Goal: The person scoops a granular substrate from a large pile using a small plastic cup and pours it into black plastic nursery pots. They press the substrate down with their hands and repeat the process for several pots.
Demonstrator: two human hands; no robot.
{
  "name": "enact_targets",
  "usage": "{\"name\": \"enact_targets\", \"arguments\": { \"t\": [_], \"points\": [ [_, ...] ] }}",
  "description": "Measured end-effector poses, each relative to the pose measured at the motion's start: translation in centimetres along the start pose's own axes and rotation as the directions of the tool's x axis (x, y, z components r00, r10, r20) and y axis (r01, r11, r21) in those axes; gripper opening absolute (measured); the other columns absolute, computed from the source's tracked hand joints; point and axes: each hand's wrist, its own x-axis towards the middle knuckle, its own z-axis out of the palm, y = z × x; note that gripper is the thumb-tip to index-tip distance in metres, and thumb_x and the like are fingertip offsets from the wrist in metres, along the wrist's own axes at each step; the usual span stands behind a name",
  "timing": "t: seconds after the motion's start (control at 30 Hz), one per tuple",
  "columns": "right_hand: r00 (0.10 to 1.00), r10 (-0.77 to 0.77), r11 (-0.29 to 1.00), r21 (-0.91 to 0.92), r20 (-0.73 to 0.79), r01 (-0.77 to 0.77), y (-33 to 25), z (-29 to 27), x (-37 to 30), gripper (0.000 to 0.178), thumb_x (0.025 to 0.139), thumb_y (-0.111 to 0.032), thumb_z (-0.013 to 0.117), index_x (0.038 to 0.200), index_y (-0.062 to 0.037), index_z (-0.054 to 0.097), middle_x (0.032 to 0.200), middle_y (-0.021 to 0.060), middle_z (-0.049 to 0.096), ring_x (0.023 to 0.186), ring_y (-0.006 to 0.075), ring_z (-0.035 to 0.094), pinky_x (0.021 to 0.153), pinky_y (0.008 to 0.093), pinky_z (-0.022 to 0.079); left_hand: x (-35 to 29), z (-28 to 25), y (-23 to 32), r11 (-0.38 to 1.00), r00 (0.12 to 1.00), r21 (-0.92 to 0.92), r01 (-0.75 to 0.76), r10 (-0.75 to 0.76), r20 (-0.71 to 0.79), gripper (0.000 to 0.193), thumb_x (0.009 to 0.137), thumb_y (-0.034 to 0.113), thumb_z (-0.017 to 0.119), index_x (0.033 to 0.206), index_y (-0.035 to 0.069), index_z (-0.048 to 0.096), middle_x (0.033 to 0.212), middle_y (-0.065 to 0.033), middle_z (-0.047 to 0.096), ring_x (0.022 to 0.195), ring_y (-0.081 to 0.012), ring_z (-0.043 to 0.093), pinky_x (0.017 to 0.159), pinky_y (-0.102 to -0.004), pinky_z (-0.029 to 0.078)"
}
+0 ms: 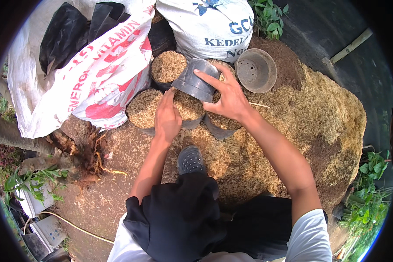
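My right hand [229, 96] is closed on a dark grey plastic plant pot [195, 79], index finger stretched along its side. The pot is tipped over above a cluster of black planting bags filled with pale, shredded material. Under its lower edge sits the middle bag [188, 106]. My left hand [167, 120] lies between that bag and the left bag [144, 109], fingers stretched upward, their tips close to the pot's rim. Another filled bag [168, 66] stands behind, and one more [222, 122] is partly hidden by my right hand.
An empty grey pot [256, 70] lies tilted at the right, on a broad mound of shredded material [310, 126]. A white sack [209, 26] stands at the back. Left of it, a white-and-red sack [109, 74] has black plastic [65, 35] on it. A tree root [81, 153] is at left.
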Motion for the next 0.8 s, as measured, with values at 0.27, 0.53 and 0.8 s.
{"name": "enact_targets", "arguments": {
  "t": [0.27,0.53,0.8],
  "points": [
    [0.999,0.047,0.998,0.04,-0.015,-0.046,0.3,0.2,0.3,0.089,0.071,-0.023,0.087,0.155,-0.0312,0.059,0.153,0.0241,0.047,0.141,0.0422,0.052,0.121,0.0477,0.044,-0.7,0.6,0.9,0.997,0.994,0.033,-0.068,0.064,0.091,0.062,0.096,0.007,0.057,0.153,-0.013,0.044,0.161,-0.0352,0.042,0.152,-0.0472,0.039,0.129,-0.0543,0.027],
    [0.905,0.414,0.903,0.166,-0.094,-0.396,1.6,-0.6,0.9,0.082,0.08,-0.037,0.087,0.156,-0.0289,0.058,0.142,0.0254,0.059,0.137,0.0416,0.057,0.118,0.0487,0.044,-0.5,1.9,1.8,0.951,0.943,0.104,-0.292,0.268,0.196,0.06,0.105,0.021,0.061,0.159,0.0,0.045,0.168,-0.0237,0.039,0.157,-0.0401,0.036,0.128,-0.0508,0.03],
    [0.743,0.663,0.462,0.73,0.092,-0.503,4.3,-2.4,-1.1,0.073,0.094,-0.027,0.079,0.16,-0.0132,0.05,0.154,0.0218,0.052,0.138,0.0283,0.059,0.093,0.0403,0.068,-1.6,1.8,0.7,0.922,0.928,0.243,-0.302,0.226,0.296,0.062,0.108,0.038,0.056,0.156,-0.002,0.049,0.164,-0.0207,0.046,0.156,-0.0368,0.038,0.129,-0.052,0.027]
  ]
}}
